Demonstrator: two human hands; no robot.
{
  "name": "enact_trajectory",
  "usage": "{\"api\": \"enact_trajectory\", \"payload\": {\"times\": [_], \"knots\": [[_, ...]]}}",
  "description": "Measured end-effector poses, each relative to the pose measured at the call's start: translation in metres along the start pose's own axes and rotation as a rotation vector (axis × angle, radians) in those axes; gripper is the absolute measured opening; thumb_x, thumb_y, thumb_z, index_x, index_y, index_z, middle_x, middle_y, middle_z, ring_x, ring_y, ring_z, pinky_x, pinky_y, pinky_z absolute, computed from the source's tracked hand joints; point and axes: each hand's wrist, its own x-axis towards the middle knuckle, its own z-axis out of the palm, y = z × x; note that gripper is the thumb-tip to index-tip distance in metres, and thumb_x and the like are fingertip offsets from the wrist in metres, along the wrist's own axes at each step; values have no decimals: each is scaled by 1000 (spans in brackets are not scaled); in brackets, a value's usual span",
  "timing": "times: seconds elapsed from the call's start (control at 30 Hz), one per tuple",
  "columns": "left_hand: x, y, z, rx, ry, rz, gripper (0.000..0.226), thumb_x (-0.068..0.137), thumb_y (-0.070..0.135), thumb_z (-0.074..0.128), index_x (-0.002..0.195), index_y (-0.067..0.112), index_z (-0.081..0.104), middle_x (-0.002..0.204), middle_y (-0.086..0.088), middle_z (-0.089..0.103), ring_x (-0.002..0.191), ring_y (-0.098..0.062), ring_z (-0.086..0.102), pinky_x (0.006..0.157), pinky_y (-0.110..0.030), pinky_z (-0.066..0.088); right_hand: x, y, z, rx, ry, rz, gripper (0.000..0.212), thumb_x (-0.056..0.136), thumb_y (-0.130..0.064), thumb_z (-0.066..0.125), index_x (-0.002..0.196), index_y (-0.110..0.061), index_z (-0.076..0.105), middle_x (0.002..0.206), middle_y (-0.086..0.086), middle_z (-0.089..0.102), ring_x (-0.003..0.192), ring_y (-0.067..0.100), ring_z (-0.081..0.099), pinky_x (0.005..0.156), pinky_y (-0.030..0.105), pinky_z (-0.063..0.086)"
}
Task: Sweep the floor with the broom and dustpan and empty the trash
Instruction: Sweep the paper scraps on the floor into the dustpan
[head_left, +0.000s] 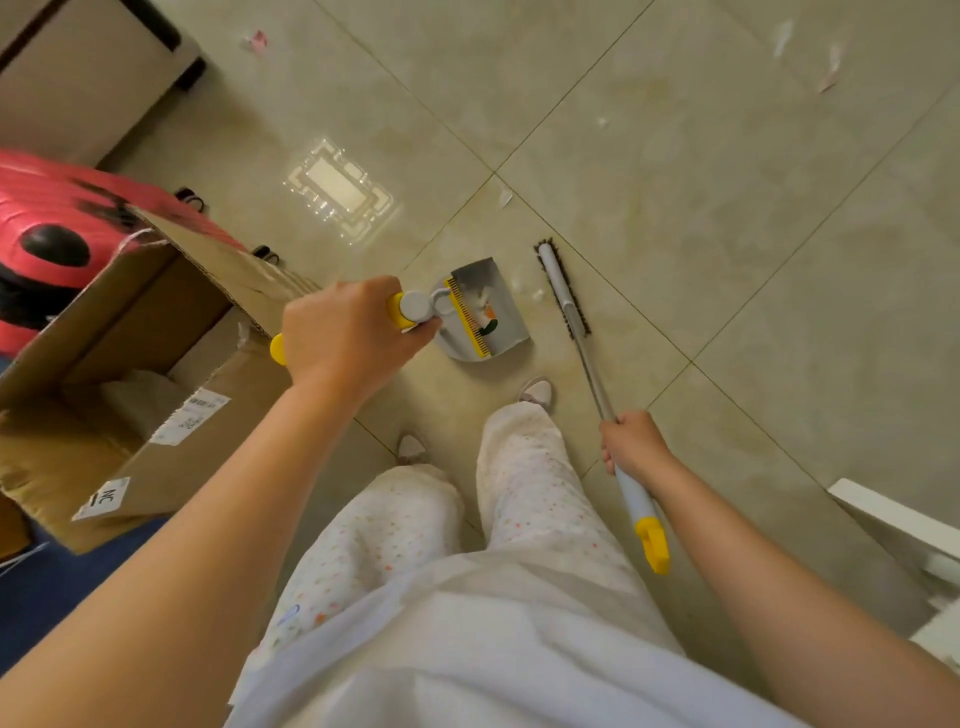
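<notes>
My left hand (345, 332) grips the yellow and grey handle of a grey dustpan (488, 312), whose pan rests on the tiled floor with a few scraps inside and a yellow comb strip across it. My right hand (635, 442) grips the shaft of a grey broom (563, 293) with a yellow handle end. The broom's dark bristle head lies on the floor just right of the pan. Small white paper scraps (537, 295) sit between the pan and the broom head.
An open cardboard box (156, 374) stands at the left beside a red suitcase (47, 249). More scraps (831, 67) lie at the far right and one scrap (254, 40) at the top left. A white furniture edge (893, 519) is at the right. My feet stand just behind the pan.
</notes>
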Motion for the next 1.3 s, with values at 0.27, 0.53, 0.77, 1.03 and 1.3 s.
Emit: {"api": "enact_trajectory", "payload": {"times": [0.27,0.53,0.77,1.03,1.3], "knots": [[38,15,-4,80,-21,2,54,77,66,52,59,15,56,49,-2,53,46,-25,49,47,-18,20,58,-50,-24,-237,-27,-86,12,91,-15,41,85,-7,46,83,16,54,76,29,55,69,37,50],[62,14,-8,83,-56,4,51,76,65,54,62,16,61,50,-2,56,46,-25,52,47,-20,27,55,-84,-7,-95,-225,-16,23,95,-7,40,73,-5,46,66,13,48,49,22,45,44,23,42],[51,8,-9,21,-82,5,53,78,63,48,54,16,54,43,0,48,38,-22,43,46,-17,16,24,-81,-24,288,-284,99,30,94,-1,44,64,-5,48,60,11,45,37,12,38,33,15,29],[52,-10,-17,-27,-79,17,49,78,57,61,50,20,45,39,2,40,35,-19,33,50,-13,8,20,-91,-36,111,-163,7,21,95,-9,43,76,-3,51,63,12,47,45,17,41,40,22,36],[74,-18,-24,-59,-53,-77,45,74,58,62,54,18,54,43,1,48,39,-21,42,46,-15,16,27,-126,-40,65,-114,-29,18,95,-8,43,80,-4,51,66,12,47,48,18,41,36,19,37]]}}
